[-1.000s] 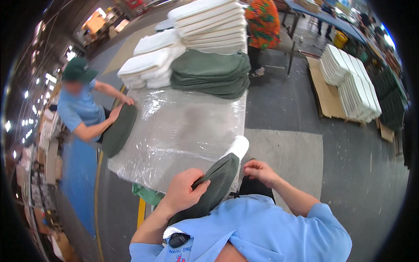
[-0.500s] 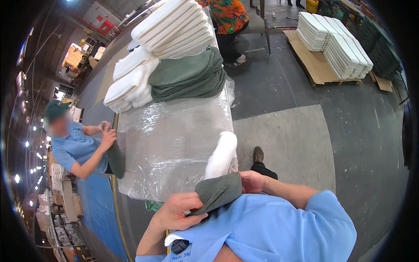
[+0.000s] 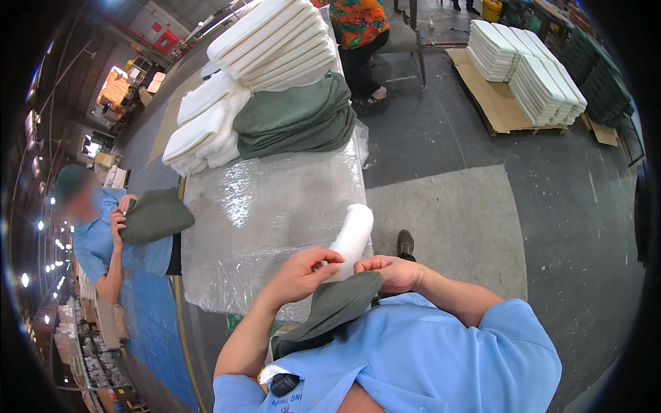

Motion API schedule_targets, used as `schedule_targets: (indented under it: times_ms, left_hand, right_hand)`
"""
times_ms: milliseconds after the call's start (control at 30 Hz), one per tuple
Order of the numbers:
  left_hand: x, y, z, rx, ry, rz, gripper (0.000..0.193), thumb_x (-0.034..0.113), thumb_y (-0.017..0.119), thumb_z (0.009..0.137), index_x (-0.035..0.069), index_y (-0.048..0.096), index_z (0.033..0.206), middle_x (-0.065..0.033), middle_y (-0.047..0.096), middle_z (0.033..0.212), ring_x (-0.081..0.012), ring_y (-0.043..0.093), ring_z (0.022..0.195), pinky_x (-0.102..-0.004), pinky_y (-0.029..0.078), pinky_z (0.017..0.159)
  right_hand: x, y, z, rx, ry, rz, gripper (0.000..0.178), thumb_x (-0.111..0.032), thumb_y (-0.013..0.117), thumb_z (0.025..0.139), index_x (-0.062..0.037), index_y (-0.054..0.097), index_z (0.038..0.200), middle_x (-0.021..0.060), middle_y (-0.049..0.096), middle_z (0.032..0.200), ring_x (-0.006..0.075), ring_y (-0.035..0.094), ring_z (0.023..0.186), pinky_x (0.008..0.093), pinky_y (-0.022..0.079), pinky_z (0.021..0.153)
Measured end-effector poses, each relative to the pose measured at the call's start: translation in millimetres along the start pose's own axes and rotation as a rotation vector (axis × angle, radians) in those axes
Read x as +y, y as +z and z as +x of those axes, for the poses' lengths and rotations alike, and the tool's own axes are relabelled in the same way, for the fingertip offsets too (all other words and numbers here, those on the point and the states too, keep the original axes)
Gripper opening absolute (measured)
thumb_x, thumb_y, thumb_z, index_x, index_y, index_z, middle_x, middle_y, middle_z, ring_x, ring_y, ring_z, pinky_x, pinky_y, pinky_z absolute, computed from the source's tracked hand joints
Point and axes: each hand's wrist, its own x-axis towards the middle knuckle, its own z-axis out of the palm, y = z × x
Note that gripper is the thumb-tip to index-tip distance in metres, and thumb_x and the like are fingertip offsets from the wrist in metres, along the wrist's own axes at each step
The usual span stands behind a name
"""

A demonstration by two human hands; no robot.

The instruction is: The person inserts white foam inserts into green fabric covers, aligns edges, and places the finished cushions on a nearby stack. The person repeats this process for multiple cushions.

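Note:
A white cushion pad (image 3: 352, 230) stands at the table's near right corner, its lower end hidden by my hands and a green fabric cushion cover (image 3: 332, 303). The cover lies against my body, drooping to the left below the pad. My left hand (image 3: 301, 274) pinches at the left side of the pad, just above the cover. Close by on the right, my right hand (image 3: 394, 274) has its fingers closed on the cover's upper edge, where it meets the pad. The exact grip of the fingertips is partly hidden.
A plastic-wrapped table (image 3: 268, 206) carries stacked white pads (image 3: 275, 45) and a pile of green covers (image 3: 296, 113). At the left, a co-worker in a blue shirt holds another green cover (image 3: 157, 217). More white pads (image 3: 530, 69) sit on cardboard at the far right.
My left hand has left the cover's left side and moved up to the pad. The cover now droops left. The co-worker's green cover has been raised and spread.

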Motion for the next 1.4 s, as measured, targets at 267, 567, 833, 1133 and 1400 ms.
schedule_targets:
  times_ms: [267, 567, 833, 1133, 1400]
  left_hand:
    - [28.7, -0.3, -1.1, -0.29, -0.032, 0.307, 0.058, 0.039, 0.088, 0.086, 0.01, 0.066, 0.131, -0.0082, 0.073, 0.1, -0.0187, 0.06, 0.079, -0.0329, 0.05, 0.073]
    - [21.5, 4.1, -18.9, -0.01, 0.417, 0.533, 0.026, 0.03, 0.08, 0.093, 0.007, 0.068, 0.087, -0.0115, 0.07, 0.092, -0.0286, 0.065, 0.089, -0.0381, 0.052, 0.08]
    - [-12.5, -27.6, -15.7, -0.51, -0.269, -0.254, 0.027, 0.029, 0.064, 0.108, 0.004, 0.074, 0.108, 0.0034, 0.07, 0.098, -0.0071, 0.058, 0.093, -0.0274, 0.049, 0.084]
    - [-38.1, -50.3, -17.5, -0.901, -0.609, 0.287, 0.044, 0.039, 0.059, 0.108, 0.0, 0.073, 0.125, -0.0052, 0.077, 0.105, -0.0133, 0.064, 0.092, -0.0325, 0.054, 0.085]
    - [-65.4, -54.7, -55.9, -0.495, -0.455, -0.072, 0.023, 0.017, 0.069, 0.097, -0.001, 0.073, 0.11, -0.0035, 0.074, 0.088, -0.0144, 0.064, 0.082, -0.0331, 0.053, 0.078]
  right_hand:
    - [4.2, 35.7, -7.2, 0.514, -0.471, -1.018, 0.014, -0.016, 0.069, 0.103, -0.0061, 0.06, 0.099, 0.0068, 0.066, 0.092, 0.0198, 0.065, 0.084, 0.035, 0.051, 0.074]
    - [1.6, 46.9, -29.1, 0.379, -0.259, -0.855, 0.025, -0.019, 0.066, 0.104, -0.0028, 0.066, 0.122, 0.0073, 0.069, 0.104, 0.0169, 0.065, 0.093, 0.0343, 0.053, 0.083]
    - [12.2, 32.3, -30.7, 0.126, -0.232, -0.92, 0.022, -0.023, 0.068, 0.104, -0.0048, 0.066, 0.115, 0.0037, 0.068, 0.102, 0.0126, 0.062, 0.097, 0.0309, 0.05, 0.087]
    - [15.5, 39.4, -31.7, 0.225, -0.25, -0.929, 0.02, -0.015, 0.072, 0.099, -0.0049, 0.056, 0.093, -0.0004, 0.06, 0.085, 0.0101, 0.055, 0.08, 0.0301, 0.047, 0.071]
    - [16.5, 18.8, -18.3, 0.286, -0.037, -0.301, 0.013, -0.016, 0.072, 0.103, -0.0065, 0.065, 0.107, -0.0065, 0.065, 0.1, 0.0038, 0.058, 0.092, 0.0266, 0.049, 0.082]
